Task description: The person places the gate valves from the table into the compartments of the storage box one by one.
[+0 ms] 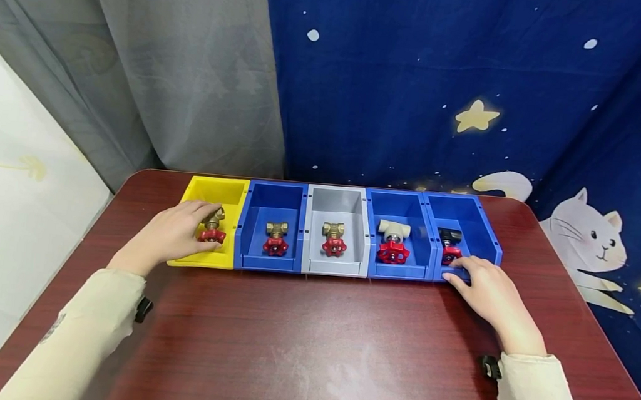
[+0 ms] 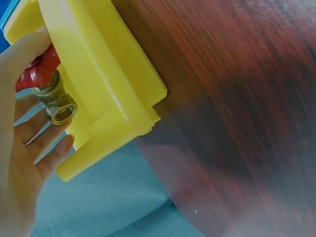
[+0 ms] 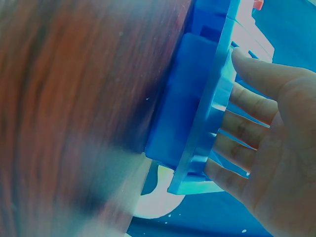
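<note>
In the yellow bin [image 1: 231,190] at the far left, my left hand [image 1: 173,232] pinches a brass gate valve [image 2: 58,101]. Its thumb lies against the valve's red handwheel [image 2: 42,69], with the other fingers behind the brass body. At the far right, my right hand [image 1: 488,292] reaches over the front lip of a blue bin [image 3: 180,101]. Its fingers are extended into that bin, with the thumb by the front edge. Close to those fingertips lies a black valve [image 1: 450,235] with a red handwheel, partly covered by the hand.
Between the hands stand a blue bin [image 1: 272,196] with a brass valve [image 1: 276,237], a grey bin [image 1: 336,198] with another brass valve [image 1: 334,239], and a blue bin [image 1: 395,203] with a cream valve [image 1: 394,234]. The bins stand in a row on the reddish-brown table [image 1: 315,338].
</note>
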Available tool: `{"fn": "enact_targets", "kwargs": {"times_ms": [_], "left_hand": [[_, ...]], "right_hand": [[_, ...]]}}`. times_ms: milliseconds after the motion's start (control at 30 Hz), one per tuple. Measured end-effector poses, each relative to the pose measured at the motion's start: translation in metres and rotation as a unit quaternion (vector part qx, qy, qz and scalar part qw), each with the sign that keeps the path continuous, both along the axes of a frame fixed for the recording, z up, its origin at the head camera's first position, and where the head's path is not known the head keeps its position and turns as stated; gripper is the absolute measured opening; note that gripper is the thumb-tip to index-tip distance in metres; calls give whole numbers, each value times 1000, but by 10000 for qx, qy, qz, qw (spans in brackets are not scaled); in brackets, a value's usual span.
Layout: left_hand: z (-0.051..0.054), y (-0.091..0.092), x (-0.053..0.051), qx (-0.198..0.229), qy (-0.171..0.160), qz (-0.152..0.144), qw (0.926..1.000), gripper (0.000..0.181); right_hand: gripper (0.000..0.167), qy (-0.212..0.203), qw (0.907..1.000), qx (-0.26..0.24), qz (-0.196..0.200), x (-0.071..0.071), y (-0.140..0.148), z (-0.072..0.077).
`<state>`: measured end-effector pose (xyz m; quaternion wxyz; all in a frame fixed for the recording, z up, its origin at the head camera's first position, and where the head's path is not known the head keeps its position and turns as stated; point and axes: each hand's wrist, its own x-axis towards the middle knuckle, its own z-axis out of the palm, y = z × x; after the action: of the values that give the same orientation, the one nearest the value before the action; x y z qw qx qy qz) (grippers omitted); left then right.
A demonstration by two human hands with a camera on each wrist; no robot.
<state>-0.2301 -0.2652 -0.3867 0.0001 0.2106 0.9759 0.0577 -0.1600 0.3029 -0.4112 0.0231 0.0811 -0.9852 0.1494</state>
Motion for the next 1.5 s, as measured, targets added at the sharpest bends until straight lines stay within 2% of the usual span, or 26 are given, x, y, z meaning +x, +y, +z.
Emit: {"fn": "enact_targets", "kwargs": {"times_ms": [433,933,1267,1500], "left_hand": [[-5,8,-10,-200,-257,11,9995,86],[-12,14,-23,-89,-537,-33,9985,82],[-15,17,-25,-209,-615,-69,9979,76],[-12,24,-26,-318,-965,103,9948,78]], "right_hand": [[39,-22,10000,-5,3,0,0,0],[38,-16,10000,-14,0,0,-1,1],[38,-23,10000,8,7,-1,0,2],[40,-98,9999,15,-25,0,0,2]]}}
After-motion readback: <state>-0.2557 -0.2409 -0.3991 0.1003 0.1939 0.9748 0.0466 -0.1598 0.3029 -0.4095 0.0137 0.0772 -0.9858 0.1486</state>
